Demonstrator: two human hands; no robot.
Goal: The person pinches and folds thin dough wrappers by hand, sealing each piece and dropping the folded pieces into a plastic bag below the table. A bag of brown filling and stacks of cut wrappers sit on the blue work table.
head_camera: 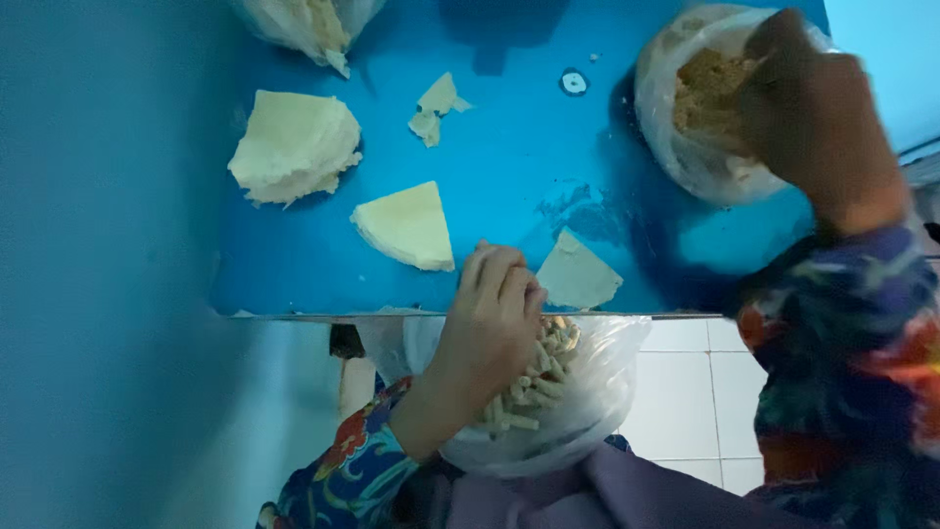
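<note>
Triangular wrapper (576,276) pinched by curled left hand (494,313), right hand (813,108) fingers buried in filling bag (676,127), closure unclear

Head camera, close, steeply down, blue table (548,196)

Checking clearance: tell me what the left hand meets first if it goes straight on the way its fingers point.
Most likely the single triangular wrapper on the blue table, just beyond the left hand; depth is unclear.
</note>
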